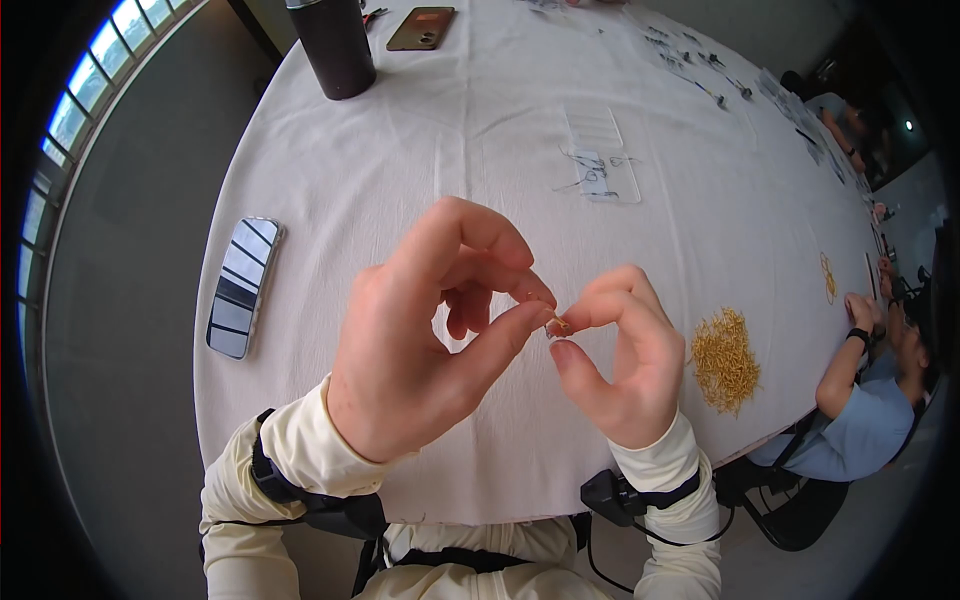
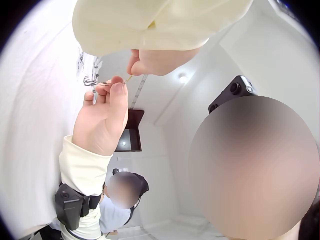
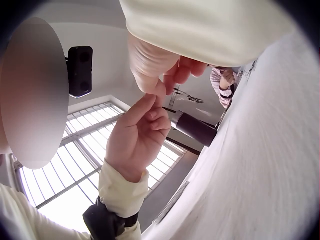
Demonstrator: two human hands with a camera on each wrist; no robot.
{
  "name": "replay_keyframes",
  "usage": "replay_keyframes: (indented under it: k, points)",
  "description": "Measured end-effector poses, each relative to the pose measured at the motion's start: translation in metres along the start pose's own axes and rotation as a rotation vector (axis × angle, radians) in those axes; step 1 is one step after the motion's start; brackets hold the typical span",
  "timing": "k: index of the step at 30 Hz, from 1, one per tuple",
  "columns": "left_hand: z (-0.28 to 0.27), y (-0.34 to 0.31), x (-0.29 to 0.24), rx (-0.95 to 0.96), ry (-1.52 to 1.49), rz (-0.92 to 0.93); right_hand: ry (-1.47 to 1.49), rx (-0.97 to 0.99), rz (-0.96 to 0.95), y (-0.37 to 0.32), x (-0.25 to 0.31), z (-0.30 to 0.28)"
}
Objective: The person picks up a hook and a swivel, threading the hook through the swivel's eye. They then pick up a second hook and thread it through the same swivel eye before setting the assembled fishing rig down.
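A small golden piece [image 1: 561, 323] is pinched by the closed fingertips of the left hand [image 1: 405, 335] and right hand [image 1: 628, 365], above the tablecloth's [image 1: 470, 480] near edge; through slackened pinching, it could be dropped.

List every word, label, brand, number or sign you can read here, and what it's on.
None can be read in any view.
Brown phone: any marking is too small to read.
Pale card under the dark wires: too small and blurred to tell.
Dark tumbler: no lettering visible.
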State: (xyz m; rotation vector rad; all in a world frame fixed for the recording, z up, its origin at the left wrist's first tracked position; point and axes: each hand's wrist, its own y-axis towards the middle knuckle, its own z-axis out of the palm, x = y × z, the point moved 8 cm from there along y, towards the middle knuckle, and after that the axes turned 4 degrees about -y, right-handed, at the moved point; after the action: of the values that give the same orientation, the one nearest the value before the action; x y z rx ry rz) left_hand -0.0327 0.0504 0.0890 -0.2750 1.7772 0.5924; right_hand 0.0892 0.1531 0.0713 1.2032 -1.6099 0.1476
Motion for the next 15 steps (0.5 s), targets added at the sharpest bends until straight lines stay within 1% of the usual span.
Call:
replay_keyframes:
  k: [5, 7, 10, 15]
  points:
    - [-0.002, 0.001, -0.002, 0.001, -0.001, -0.019, -0.021, -0.002, -0.026, -0.001, -0.001, 0.000]
    - [-0.003, 0.001, 0.007, -0.029, -0.172, -0.107, -0.026, 0.004, -0.030, -0.001, 0.000, 0.000]
    - [0.000, 0.000, 0.008, -0.029, -0.244, -0.109, -0.062, 0.028, -0.060, 0.000, 0.006, 0.001]
    - [0.002, -0.004, 0.005, -0.027, -0.210, -0.044, -0.182, 0.029, -0.145, -0.001, 0.015, 0.004]
